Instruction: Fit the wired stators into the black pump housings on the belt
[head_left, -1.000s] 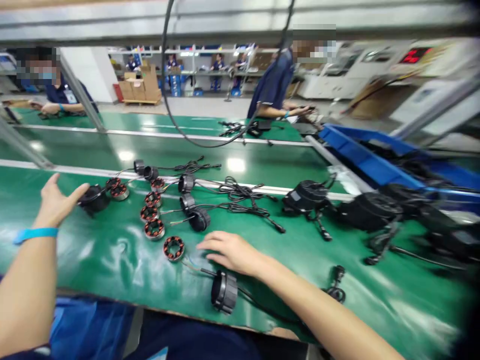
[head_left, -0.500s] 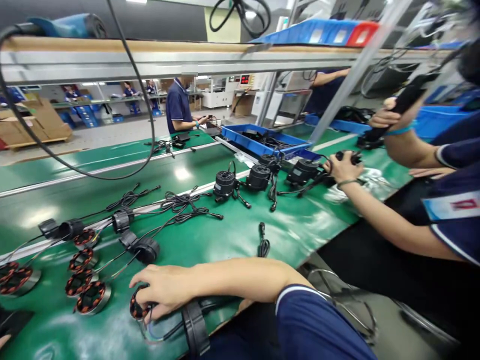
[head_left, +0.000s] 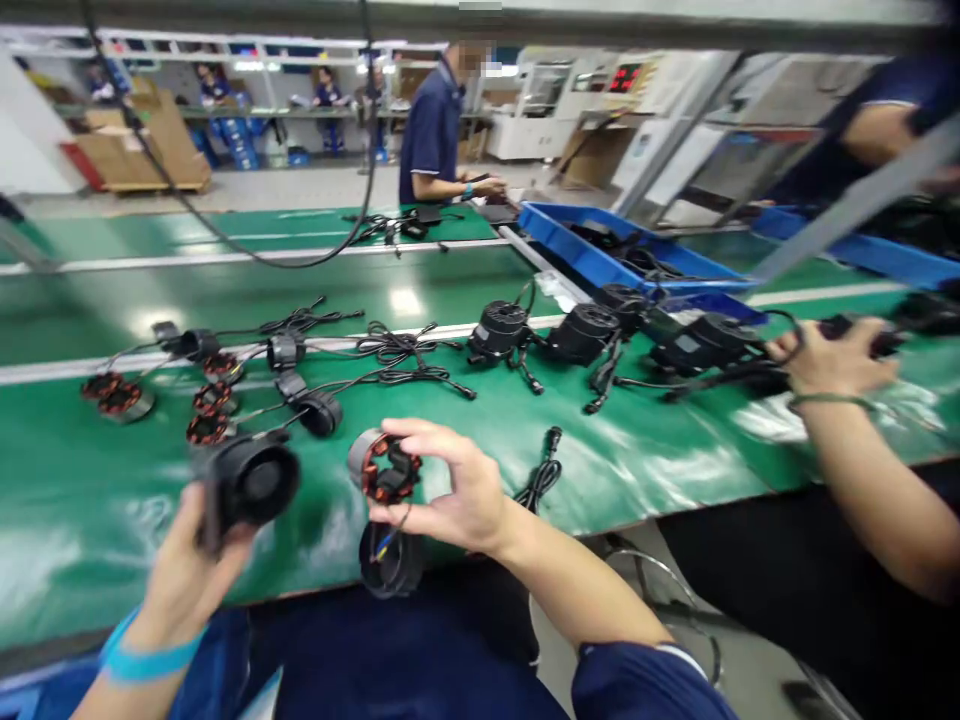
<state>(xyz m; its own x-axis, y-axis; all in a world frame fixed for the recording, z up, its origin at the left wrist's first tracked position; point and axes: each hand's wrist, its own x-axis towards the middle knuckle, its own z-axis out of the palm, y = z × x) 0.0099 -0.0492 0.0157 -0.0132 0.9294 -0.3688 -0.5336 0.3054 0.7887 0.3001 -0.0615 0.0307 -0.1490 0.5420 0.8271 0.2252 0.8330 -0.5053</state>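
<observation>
My left hand (head_left: 199, 540), with a blue wristband, grips a black round housing (head_left: 259, 480) above the green table (head_left: 472, 450). In my right hand (head_left: 457, 485) is a motor stator (head_left: 386, 467) with copper windings and a silver ring, held between thumb and fingers. Thin coloured wires run from the stator to a black ring-shaped cover (head_left: 390, 562) hanging just below it. Several other stators (head_left: 214, 400) lie behind my left hand, and black covers (head_left: 319, 412) wired to cables rest beside them.
Black motors (head_left: 499, 332) stand along the middle, near cable bundles (head_left: 397, 350). A coiled cable (head_left: 541, 475) lies right of my right hand. Blue trays (head_left: 630, 265) sit behind. At the right a co-worker's hand (head_left: 836, 360) touches a black part. A person (head_left: 431, 135) stands beyond the table.
My left hand has come into view with the black housing. My right hand has lifted the stator off the table and turned it upright. The view has shifted.
</observation>
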